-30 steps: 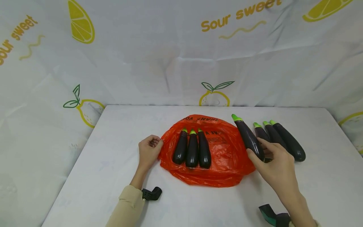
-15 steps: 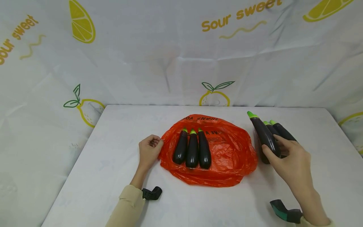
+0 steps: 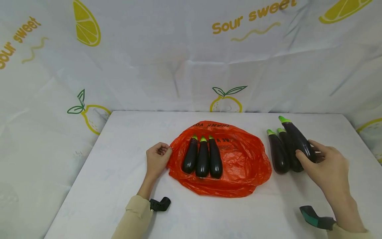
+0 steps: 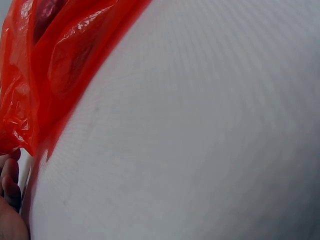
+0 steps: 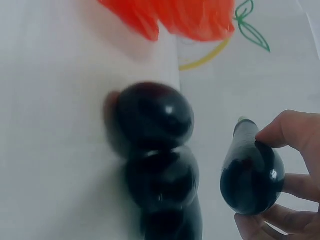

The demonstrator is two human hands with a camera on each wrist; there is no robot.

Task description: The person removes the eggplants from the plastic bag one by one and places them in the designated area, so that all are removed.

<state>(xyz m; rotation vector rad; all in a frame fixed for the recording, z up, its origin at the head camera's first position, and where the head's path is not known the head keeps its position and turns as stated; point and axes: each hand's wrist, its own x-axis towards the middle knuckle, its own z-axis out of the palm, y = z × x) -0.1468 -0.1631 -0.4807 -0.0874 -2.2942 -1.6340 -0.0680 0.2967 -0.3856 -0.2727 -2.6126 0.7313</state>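
My left hand (image 3: 158, 159) pinches the left edge of a red plastic bag (image 3: 241, 166), which lies spread on the table. In the left wrist view, curled fingertips (image 4: 11, 175) meet the bag's corner. Three dark eggplants (image 3: 202, 159) with green tops lie side by side on the bag. At the right, my right hand (image 3: 328, 166) grips another eggplant (image 3: 298, 137) by its thick end, raised off the table. Beneath and left of it lie more eggplants (image 3: 279, 152). The right wrist view shows three of these resting eggplants (image 5: 162, 177) in a row, apart from the held one.
A white table (image 3: 119, 132) carries everything. Behind it hangs a white cloth (image 3: 149, 66) printed with lemons and lettering. A black wrist device (image 3: 160, 203) sits by the left sleeve, and a black and green one (image 3: 317, 217) by the right.
My right hand has carried the gripped eggplant rightward, away from the bag and across the eggplants on the table. My left hand and the bag stay nearly still.
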